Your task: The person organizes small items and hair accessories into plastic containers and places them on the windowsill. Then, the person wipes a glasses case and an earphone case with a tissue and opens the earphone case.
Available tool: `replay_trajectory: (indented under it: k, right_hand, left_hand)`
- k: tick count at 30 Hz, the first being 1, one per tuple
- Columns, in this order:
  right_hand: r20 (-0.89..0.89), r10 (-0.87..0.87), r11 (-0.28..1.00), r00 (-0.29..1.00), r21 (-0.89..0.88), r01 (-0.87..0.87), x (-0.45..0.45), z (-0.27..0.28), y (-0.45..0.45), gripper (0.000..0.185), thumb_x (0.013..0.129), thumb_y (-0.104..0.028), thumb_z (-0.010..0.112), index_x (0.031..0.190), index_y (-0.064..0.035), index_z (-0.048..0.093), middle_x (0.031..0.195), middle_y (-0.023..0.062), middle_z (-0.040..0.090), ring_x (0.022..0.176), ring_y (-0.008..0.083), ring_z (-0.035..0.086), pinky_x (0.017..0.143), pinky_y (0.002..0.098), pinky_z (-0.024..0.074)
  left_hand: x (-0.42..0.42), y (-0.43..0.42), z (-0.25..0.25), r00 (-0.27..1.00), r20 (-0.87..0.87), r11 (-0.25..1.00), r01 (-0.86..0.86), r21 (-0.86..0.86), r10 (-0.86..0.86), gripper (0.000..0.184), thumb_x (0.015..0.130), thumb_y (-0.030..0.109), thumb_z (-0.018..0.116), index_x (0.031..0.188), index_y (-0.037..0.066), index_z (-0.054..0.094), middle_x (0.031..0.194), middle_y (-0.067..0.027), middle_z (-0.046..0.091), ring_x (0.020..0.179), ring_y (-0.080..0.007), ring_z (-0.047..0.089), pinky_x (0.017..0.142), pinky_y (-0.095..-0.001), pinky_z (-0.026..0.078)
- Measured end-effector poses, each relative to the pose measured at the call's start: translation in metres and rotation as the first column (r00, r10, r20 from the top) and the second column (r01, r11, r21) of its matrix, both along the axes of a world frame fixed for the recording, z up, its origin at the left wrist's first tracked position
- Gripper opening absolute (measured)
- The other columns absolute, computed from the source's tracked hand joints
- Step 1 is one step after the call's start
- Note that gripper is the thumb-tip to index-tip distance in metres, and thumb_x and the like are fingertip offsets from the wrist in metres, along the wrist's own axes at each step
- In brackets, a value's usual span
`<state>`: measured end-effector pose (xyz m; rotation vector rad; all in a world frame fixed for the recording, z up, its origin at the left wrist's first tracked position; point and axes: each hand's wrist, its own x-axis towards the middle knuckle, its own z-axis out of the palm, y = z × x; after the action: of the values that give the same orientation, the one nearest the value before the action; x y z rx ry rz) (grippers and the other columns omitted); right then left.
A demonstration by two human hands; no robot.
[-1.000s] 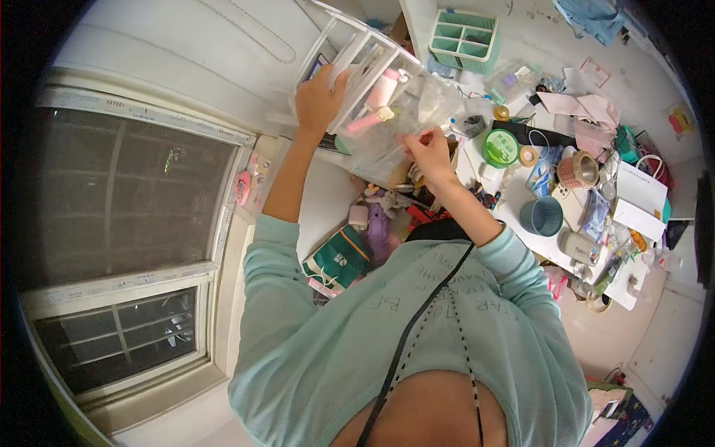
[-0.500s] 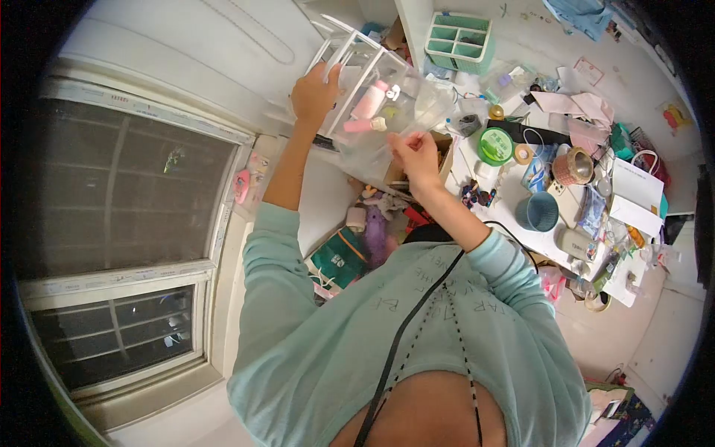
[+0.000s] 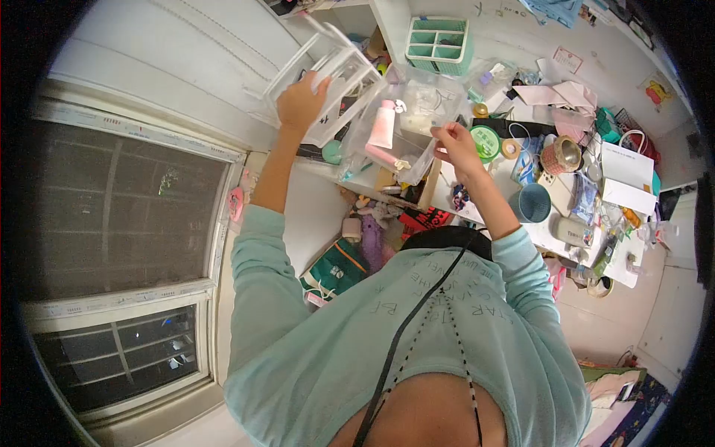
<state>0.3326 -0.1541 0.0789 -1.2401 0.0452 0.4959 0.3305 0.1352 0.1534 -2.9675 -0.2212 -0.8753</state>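
My left hand (image 3: 300, 103) grips the frame of a white rack (image 3: 350, 71) at the upper left, which is tilted. A clear plastic drawer (image 3: 428, 100) stands out from the rack. My right hand (image 3: 459, 149) pinches the drawer's right edge. Inside the drawer lie a pink and white tube (image 3: 383, 127) and a smaller pink item (image 3: 381, 156) with a pale ornament at its end. An open cardboard box (image 3: 430, 183) is partly hidden below the drawer.
On the cluttered desk at right are a green round container (image 3: 485, 143), a blue-grey cup (image 3: 530, 203) and a woven pot (image 3: 561, 156). A mint divided basket (image 3: 439, 45) stands behind. A green bag (image 3: 337, 268) lies below; a window (image 3: 126, 186) is at left.
The clear drawer has come out of the rack toward the right, with my right hand. My left hand and the rack have shifted slightly left, and the rack's tilt has changed.
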Motion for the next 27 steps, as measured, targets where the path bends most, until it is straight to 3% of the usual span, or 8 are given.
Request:
replay_trajectory:
  k: [11, 15, 17, 20, 22, 24, 26, 27]
  right_hand:
    - [-0.038, -0.137, 0.969, 0.990, 0.201, 0.142, -0.042, 0.006, -0.050, 0.009, 0.079, -0.013, 0.051, 0.081, -0.0100, 0.043, 0.079, -0.0007, 0.050, 0.075, 0.0086, 0.050, 0.069, 0.0241, 0.0454]
    - [0.038, -0.149, 0.957, 0.988, 0.257, 0.134, -0.047, 0.000, -0.066, 0.011, 0.078, -0.013, 0.051, 0.085, -0.0098, 0.044, 0.081, -0.0007, 0.050, 0.078, 0.0090, 0.050, 0.068, 0.0242, 0.0430]
    - [0.020, -0.180, 0.954, 0.983, 0.246, 0.170, -0.048, 0.003, -0.073, 0.010, 0.078, -0.011, 0.051, 0.084, -0.0094, 0.043, 0.081, -0.0001, 0.049, 0.078, 0.0095, 0.051, 0.068, 0.0240, 0.0420]
    - [0.007, -0.215, 0.953, 0.976, 0.221, 0.209, -0.047, 0.001, -0.083, 0.010, 0.078, -0.009, 0.051, 0.083, -0.0088, 0.042, 0.082, 0.0003, 0.049, 0.077, 0.0094, 0.050, 0.068, 0.0242, 0.0425]
    - [0.037, -0.220, 0.953, 0.975, 0.221, 0.207, -0.047, -0.003, -0.088, 0.010, 0.079, -0.009, 0.051, 0.083, -0.0086, 0.042, 0.083, 0.0005, 0.049, 0.077, 0.0095, 0.050, 0.069, 0.0246, 0.0427]
    - [0.056, -0.215, 0.954, 0.975, 0.224, 0.197, -0.044, -0.004, -0.091, 0.011, 0.079, -0.008, 0.051, 0.084, -0.0083, 0.042, 0.084, 0.0009, 0.048, 0.078, 0.0094, 0.050, 0.070, 0.0243, 0.0429]
    - [0.046, -0.194, 0.961, 0.980, 0.207, 0.181, -0.042, -0.008, -0.093, 0.012, 0.079, -0.009, 0.052, 0.084, -0.0083, 0.042, 0.084, 0.0010, 0.048, 0.078, 0.0095, 0.050, 0.070, 0.0236, 0.0430]
    - [0.042, -0.178, 0.966, 0.983, 0.200, 0.167, -0.042, -0.009, -0.094, 0.012, 0.079, -0.009, 0.052, 0.085, -0.0082, 0.042, 0.085, 0.0010, 0.048, 0.078, 0.0095, 0.050, 0.070, 0.0233, 0.0431]
  left_hand:
    - [0.024, 0.062, -0.058, 0.918, -0.190, 0.918, -0.375, -0.132, 0.348, 0.044, 0.077, 0.046, 0.044, 0.095, 0.007, 0.053, 0.083, -0.0201, 0.058, 0.079, -0.0353, 0.056, 0.066, -0.0450, 0.043]
    - [0.045, 0.105, -0.122, 0.908, -0.413, 0.906, -0.118, -0.407, -0.067, 0.047, 0.077, 0.040, 0.046, 0.104, 0.001, 0.047, 0.092, -0.0226, 0.054, 0.088, -0.0355, 0.053, 0.072, -0.0445, 0.042]
    - [0.045, 0.100, -0.133, 0.889, -0.441, 0.881, -0.104, -0.461, -0.126, 0.050, 0.076, 0.037, 0.048, 0.107, -0.003, 0.043, 0.096, -0.0232, 0.052, 0.090, -0.0372, 0.051, 0.076, -0.0441, 0.040]
    - [0.036, 0.054, -0.109, 0.996, 0.040, 0.975, -0.069, -0.211, 0.079, 0.051, 0.070, 0.022, 0.059, 0.108, -0.006, 0.041, 0.100, -0.0211, 0.050, 0.094, -0.0355, 0.048, 0.086, -0.0375, 0.035]
    - [0.021, -0.009, -0.058, 0.938, 0.277, 0.911, 0.291, -0.293, -0.211, 0.042, 0.071, 0.013, 0.058, 0.108, -0.002, 0.044, 0.104, -0.0198, 0.048, 0.099, -0.0338, 0.044, 0.088, -0.0384, 0.033]
    - [-0.005, -0.073, -0.014, 0.842, 0.033, 0.777, 0.511, -0.367, -0.538, 0.037, 0.069, 0.010, 0.057, 0.105, 0.002, 0.049, 0.103, -0.0141, 0.050, 0.099, -0.0301, 0.045, 0.088, -0.0365, 0.034]
    - [-0.018, -0.116, -0.007, 0.488, -0.252, 0.534, 0.829, -0.167, -0.836, 0.036, 0.065, 0.013, 0.059, 0.100, 0.007, 0.053, 0.098, -0.0063, 0.054, 0.098, -0.0241, 0.047, 0.087, -0.0328, 0.034]
    - [-0.028, -0.135, -0.010, 0.457, -0.296, 0.506, 0.855, -0.114, -0.839, 0.035, 0.064, 0.014, 0.059, 0.098, 0.009, 0.054, 0.096, -0.0037, 0.055, 0.096, -0.0221, 0.048, 0.085, -0.0316, 0.035]
